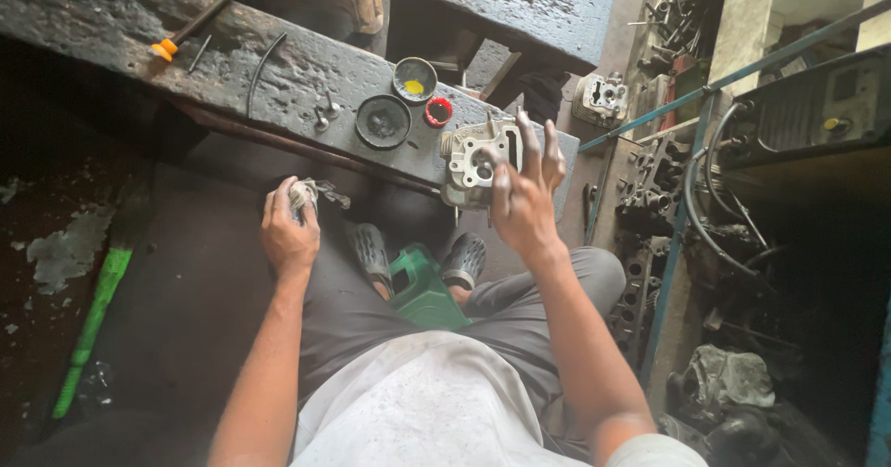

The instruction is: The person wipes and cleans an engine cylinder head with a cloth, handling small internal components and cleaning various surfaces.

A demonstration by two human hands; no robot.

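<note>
Head view: right hand (524, 198) grips cylinder head (471, 162); left hand (288, 230) clutches rag (304, 195).

Engine head (471, 162): dull cast metal, rough. Rag (304, 194): grimy cloth. Bench (278, 68) under engine head: greasy, pitted, matt. Green can (422, 286): glossy plastic.

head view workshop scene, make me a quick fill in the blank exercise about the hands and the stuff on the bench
1. The right hand holds a grey metal engine part against the edge of the ____.
2. The left hand is closed around a wadded ____.
3. Between the person's feet stands a ____ plastic can.
4. Beside the two round tins on the bench lies a small ____ cap.

Missing words: bench; rag; green; red
</note>
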